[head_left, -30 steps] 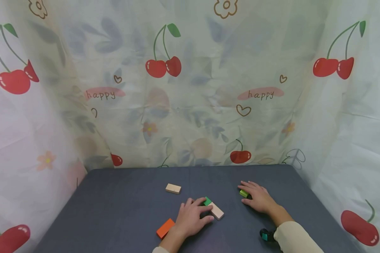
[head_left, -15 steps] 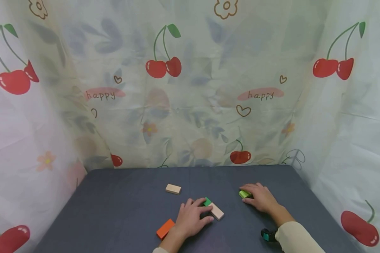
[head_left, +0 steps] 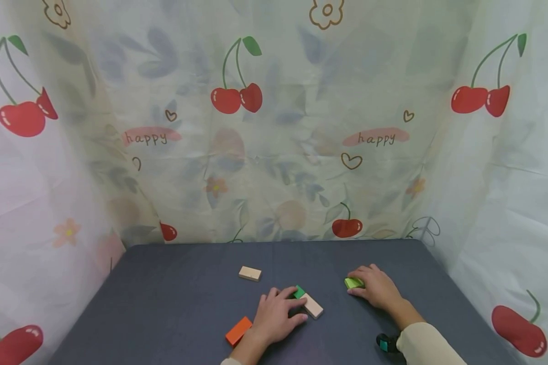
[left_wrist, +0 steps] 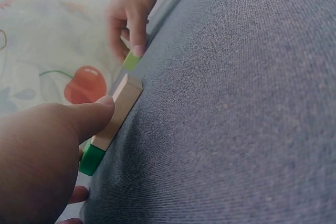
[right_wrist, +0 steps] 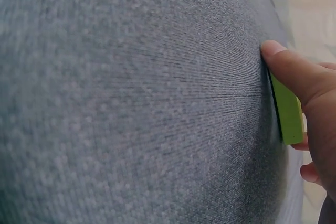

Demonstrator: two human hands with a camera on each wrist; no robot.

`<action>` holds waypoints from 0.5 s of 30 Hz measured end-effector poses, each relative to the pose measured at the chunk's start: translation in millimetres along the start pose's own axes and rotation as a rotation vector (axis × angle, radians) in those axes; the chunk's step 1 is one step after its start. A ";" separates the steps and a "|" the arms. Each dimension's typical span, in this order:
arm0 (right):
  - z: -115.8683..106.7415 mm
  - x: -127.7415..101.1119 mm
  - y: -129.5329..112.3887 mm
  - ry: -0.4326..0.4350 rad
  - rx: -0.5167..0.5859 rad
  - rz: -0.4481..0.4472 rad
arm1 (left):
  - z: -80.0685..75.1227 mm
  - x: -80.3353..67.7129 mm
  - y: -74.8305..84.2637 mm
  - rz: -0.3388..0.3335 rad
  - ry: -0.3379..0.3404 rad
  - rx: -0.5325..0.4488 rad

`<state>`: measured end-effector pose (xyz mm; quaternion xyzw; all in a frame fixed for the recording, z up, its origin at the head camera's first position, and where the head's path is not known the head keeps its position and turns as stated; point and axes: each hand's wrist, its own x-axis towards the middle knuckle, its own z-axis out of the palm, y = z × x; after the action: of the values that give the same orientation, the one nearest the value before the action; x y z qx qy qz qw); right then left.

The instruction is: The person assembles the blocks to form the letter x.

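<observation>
My left hand lies on the grey table. Its fingers rest over a dark green block and its thumb lies along a beige block that touches the green one. The left wrist view shows that thumb against the beige block, with the green block at its near end. My right hand pinches a lime green block that sits on the table to the right. In the right wrist view the thumb presses the lime block.
An orange block lies near my left wrist. A second beige block lies farther back. A cherry-print curtain closes off the back and both sides of the table. A dark wrist device sits at my right sleeve.
My right hand's fingers have curled from lying flat over the lime green block to pinching it, and the block has shifted slightly. My left hand has stayed put.
</observation>
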<state>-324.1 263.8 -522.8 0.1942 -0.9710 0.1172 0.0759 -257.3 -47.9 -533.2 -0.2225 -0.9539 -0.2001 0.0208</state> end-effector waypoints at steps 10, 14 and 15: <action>2.1 3.0 -4.7 -0.018 -0.021 0.032 | 0.9 0.0 -0.9 0.000 0.006 0.004; 2.9 2.9 -7.0 -0.005 -0.026 0.032 | 0.9 -0.4 -0.8 0.001 0.006 0.002; 3.2 3.0 -7.4 -0.002 -0.028 0.033 | 0.8 -0.6 -0.7 0.002 0.006 0.000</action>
<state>-324.2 255.2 -523.8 0.1774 -0.9756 0.1048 0.0757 -257.0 -48.4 -534.3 -0.2228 -0.9537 -0.2006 0.0238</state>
